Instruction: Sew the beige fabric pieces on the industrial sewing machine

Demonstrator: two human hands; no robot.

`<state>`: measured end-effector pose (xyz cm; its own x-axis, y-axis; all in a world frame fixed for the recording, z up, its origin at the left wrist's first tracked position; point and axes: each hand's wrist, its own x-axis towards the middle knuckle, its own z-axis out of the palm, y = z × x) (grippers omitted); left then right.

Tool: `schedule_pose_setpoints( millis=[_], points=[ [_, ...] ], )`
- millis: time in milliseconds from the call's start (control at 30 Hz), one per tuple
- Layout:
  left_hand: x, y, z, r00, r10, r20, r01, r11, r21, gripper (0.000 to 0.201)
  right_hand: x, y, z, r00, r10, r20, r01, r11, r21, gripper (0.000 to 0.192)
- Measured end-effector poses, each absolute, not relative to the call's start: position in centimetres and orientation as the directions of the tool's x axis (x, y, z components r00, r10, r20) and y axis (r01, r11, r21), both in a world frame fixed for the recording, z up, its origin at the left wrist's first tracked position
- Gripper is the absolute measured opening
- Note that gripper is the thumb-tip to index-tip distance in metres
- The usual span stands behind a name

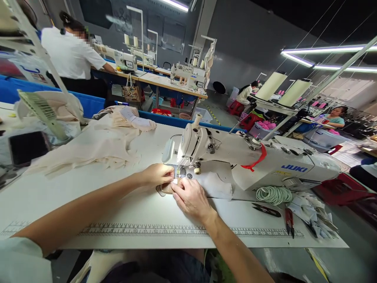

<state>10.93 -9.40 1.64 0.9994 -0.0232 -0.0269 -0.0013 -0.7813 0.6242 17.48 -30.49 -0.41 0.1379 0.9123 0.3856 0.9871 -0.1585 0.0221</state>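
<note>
At the needle area of a white sewing machine (188,147), both hands meet from the left and the front. My left hand (157,174) is closed in a pinch just left of the presser foot (179,170); what its fingertips hold is hidden. My right hand (193,198) is closed too, its fingers bent and pressed onto a small tan fabric piece (167,188) in front of the foot. A tiny white piece (175,181) shows between the two hands. Pale sheer fabric (218,185) lies under the machine arm, right of my right hand.
Beige fabric pieces (88,147) spread over the table's left, near a green fan (44,114) and a dark phone (28,147). At right lie a green cord coil (273,195), black thread snips (266,210), red-handled snips (289,223) and scraps (313,212). Co-workers sit beyond.
</note>
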Motion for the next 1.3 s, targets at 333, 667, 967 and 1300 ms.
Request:
schedule_pose_setpoints(
  millis=[333, 667, 967, 1300],
  points=[
    [11.8, -8.6, 1.5, 0.985, -0.017, -0.169, 0.102, -0.74, 0.665, 0.018, 17.5, -30.4, -0.4, 0.134, 0.903, 0.409, 0.989, -0.147, 0.001, 0.022],
    [12.5, -8.2, 1.3, 0.972, -0.045, -0.229, 0.128, -0.721, 0.681, 0.015, 17.6, -31.1, -0.3, 0.222, 0.875, 0.43, 0.975, -0.209, -0.077, 0.034],
    [13.8, -7.4, 0.0, 0.966, -0.067, -0.25, 0.128, -0.717, 0.685, 0.02, 17.2, -30.6, -0.8, 0.235, 0.878, 0.418, 0.969, -0.247, -0.025, 0.03],
    [9.5, -10.3, 1.6, 0.89, -0.278, 0.361, -0.378, -0.893, 0.245, 0.027, 17.0, -30.1, -1.0, 0.186, 0.889, 0.419, 0.973, -0.225, 0.045, 0.022]
  ],
)
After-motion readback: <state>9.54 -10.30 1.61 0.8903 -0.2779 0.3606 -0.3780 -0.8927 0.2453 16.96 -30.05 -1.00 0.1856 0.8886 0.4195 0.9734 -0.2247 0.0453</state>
